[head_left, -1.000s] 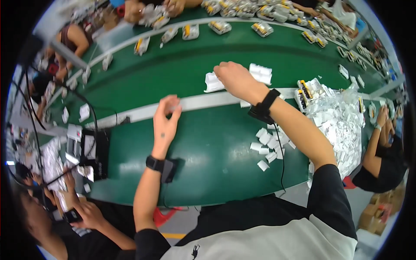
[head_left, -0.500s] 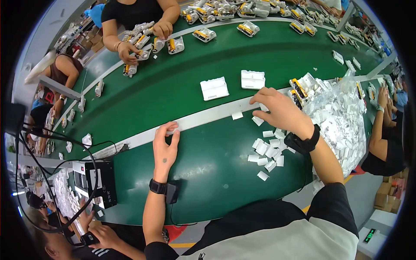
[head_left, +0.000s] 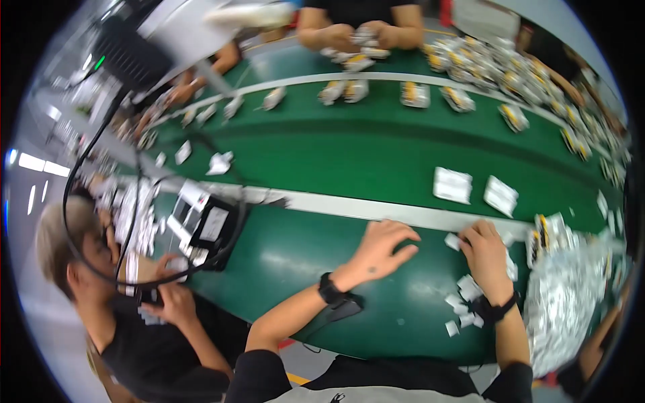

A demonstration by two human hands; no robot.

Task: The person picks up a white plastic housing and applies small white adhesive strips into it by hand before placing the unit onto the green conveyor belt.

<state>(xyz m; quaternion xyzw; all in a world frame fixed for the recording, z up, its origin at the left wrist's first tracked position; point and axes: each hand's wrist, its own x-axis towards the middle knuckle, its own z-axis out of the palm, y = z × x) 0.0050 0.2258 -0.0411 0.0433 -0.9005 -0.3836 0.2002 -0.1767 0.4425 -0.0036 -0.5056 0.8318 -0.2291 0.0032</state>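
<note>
My left hand hovers over the green table, thumb and fingers apart, with nothing in it. Farther right, my right hand is bent down at the table's far side, its fingers curled together. A small white plastic piece lies right beside its fingertips; whether the fingers pinch another is hidden by the hand and blur. Several more small white pieces lie loose below it. Two white plastic housings rest on the green belt beyond the pale rail.
A clear bag of white pieces lies at right, with housings holding yellow and black parts behind it. A black box-shaped device and hanging cable stand left. A co-worker sits at left; another works across the belt.
My view has swung left, so the table's contents sit farther right in the picture. My left hand has moved nearer my right. The right hand's fingers have curled in more.
</note>
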